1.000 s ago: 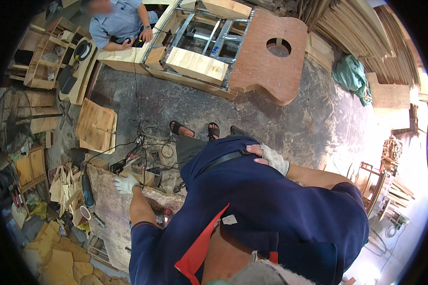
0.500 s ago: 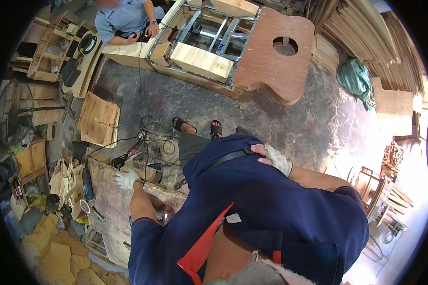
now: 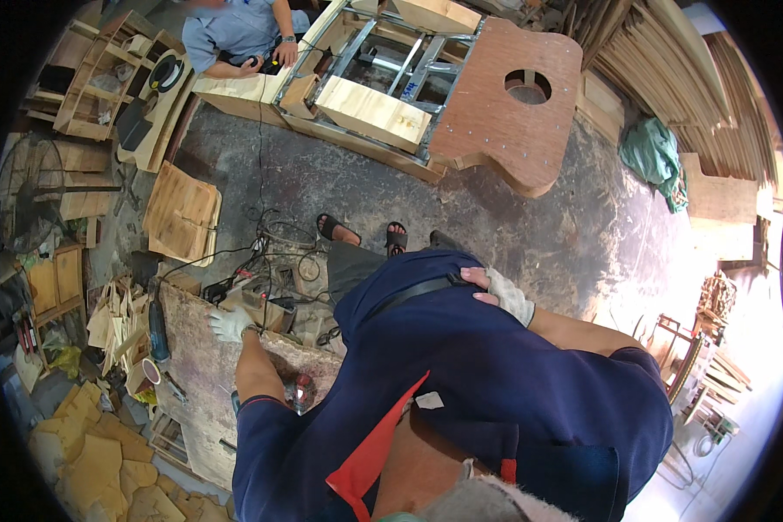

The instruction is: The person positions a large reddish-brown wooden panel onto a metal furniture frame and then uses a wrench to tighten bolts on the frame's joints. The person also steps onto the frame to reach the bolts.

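Observation:
My left hand, in a pale work glove with its fingers spread, rests flat on the worn workbench and holds nothing. Close to it on the bench lies a blue-bodied power tool with a cord. My right hand wears a similar glove that leaves the fingertips bare. It lies against my waist beside the dark belt, fingers stretched out and nothing in them.
Ahead, a wooden frame with metal bars carries a brown panel with a round hole. Another person leans at its left end. Cords tangle on the floor by a wooden board. Stacked boards stand far right.
The view has shifted very slightly. Both my hands stay where they were, and the other person's hands remain by the frame.

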{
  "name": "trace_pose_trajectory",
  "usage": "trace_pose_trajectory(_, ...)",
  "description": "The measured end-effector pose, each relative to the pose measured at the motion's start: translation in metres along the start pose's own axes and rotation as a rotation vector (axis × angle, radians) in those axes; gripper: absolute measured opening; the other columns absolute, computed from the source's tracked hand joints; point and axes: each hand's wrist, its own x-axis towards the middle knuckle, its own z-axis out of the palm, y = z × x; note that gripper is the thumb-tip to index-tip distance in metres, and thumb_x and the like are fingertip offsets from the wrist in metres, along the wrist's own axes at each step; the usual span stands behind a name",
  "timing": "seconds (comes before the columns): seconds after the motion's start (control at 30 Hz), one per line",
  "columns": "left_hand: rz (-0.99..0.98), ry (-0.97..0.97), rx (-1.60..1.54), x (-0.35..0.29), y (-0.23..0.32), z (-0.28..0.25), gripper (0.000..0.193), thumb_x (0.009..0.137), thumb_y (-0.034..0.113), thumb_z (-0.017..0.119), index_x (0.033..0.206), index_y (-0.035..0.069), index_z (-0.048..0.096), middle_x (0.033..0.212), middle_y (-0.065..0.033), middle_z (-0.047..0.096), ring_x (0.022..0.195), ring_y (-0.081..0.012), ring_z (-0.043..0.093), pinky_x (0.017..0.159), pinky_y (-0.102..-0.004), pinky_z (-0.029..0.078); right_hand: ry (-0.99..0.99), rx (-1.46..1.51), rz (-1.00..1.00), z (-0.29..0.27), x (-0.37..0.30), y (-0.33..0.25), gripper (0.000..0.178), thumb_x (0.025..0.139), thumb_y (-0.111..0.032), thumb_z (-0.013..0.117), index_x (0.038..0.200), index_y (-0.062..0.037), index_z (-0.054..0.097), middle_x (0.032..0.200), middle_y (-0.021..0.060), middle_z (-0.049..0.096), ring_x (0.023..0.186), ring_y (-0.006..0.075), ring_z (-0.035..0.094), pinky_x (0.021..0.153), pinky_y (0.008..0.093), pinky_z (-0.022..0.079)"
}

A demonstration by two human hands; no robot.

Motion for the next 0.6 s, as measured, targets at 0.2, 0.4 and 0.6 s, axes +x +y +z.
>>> trace_pose_trajectory(0.2, 0.002, 0.039, 0.011, 0.0003, 0.0003, 0.0007, 0.081, 0.091, 0.049, 0.063, 0.160, 0.019, 0.033, 0.158, -0.0148, 0.043, 0.136, -0.0317, 0.048, 0.104, -0.0512, 0.042, -0.006, 0.047, 0.015, 0.0017, -0.0024, 0.0041, 0.040, 0.109, -0.015, 0.049, 0.147, -0.0170, 0.040, 0.158, 0.0223, 0.044, 0.142, 0.0438, 0.046, 0.116, 0.0532, 0.040)
trace_pose_trajectory(0.4, 0.004, 0.045, 0.029, -0.0011, -0.0001, 0.0039, 0.082, 0.090, 0.049, 0.064, 0.159, 0.018, 0.034, 0.157, -0.0144, 0.043, 0.133, -0.0312, 0.049, 0.103, -0.0510, 0.043, 0.048, -0.016, -0.112, 0.0010, -0.0006, 0.0016, 0.042, 0.109, -0.016, 0.048, 0.150, -0.0171, 0.039, 0.158, 0.0214, 0.044, 0.143, 0.0417, 0.045, 0.118, 0.0511, 0.038)
trace_pose_trajectory(0.6, 0.025, 0.160, 0.024, -0.0024, -0.0001, 0.0062, 0.068, 0.091, 0.046, 0.060, 0.150, 0.018, 0.042, 0.131, -0.0126, 0.055, 0.123, -0.0310, 0.054, 0.096, -0.0507, 0.044, 0.084, -0.019, -0.190, 0.0011, 0.0031, 0.0017, 0.043, 0.110, -0.016, 0.047, 0.152, -0.0177, 0.038, 0.158, 0.0229, 0.044, 0.143, 0.0436, 0.044, 0.117, 0.0525, 0.038)
